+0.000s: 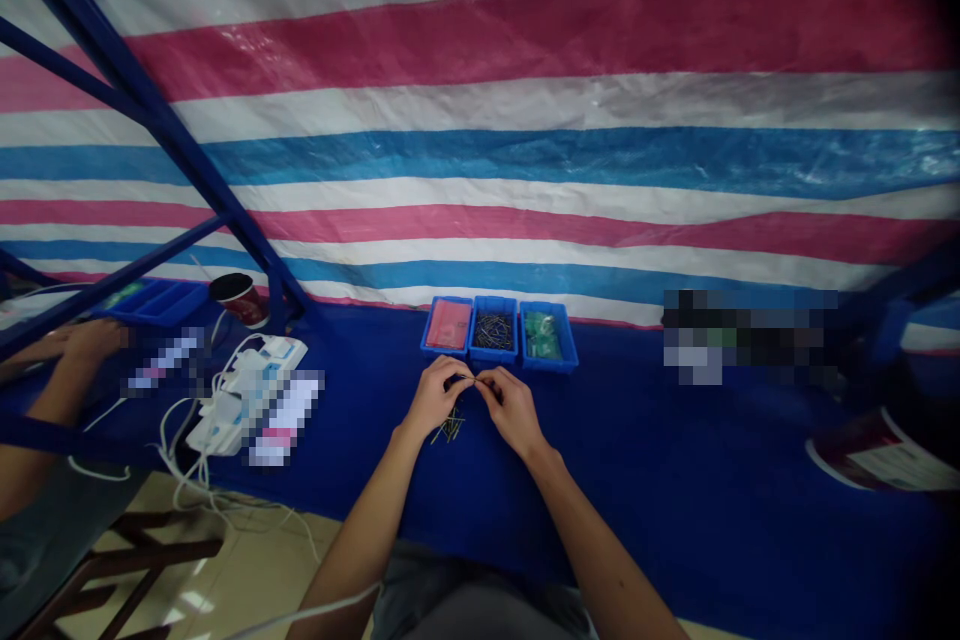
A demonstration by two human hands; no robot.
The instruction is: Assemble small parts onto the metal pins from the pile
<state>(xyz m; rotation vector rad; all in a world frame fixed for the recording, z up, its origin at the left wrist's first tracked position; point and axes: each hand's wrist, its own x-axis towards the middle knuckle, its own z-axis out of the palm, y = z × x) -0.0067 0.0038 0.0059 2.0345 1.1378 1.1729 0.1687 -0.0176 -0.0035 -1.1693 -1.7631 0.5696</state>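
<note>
My left hand (437,398) and my right hand (513,408) meet fingertip to fingertip over the blue table, just in front of three small bins. Both are closed in a pinch on a thin dark piece (471,378), too small to make out fully. Below the left hand lies a loose pile of thin, pin-like metal pieces (448,426), partly hidden by that hand. The left blue bin (424,344) holds pink sheets or packets. Dark, thin metal pieces (493,331) fill the middle bin. Green packets (541,335) lie in the right bin.
A white power strip (225,418) with tangled cables lies left, beside a blurred-out item (281,420). A dark red cup (240,298) stands by the blue frame post (255,245). Another person's hand (96,340) is far left. A red-and-white tub (874,455) is at right.
</note>
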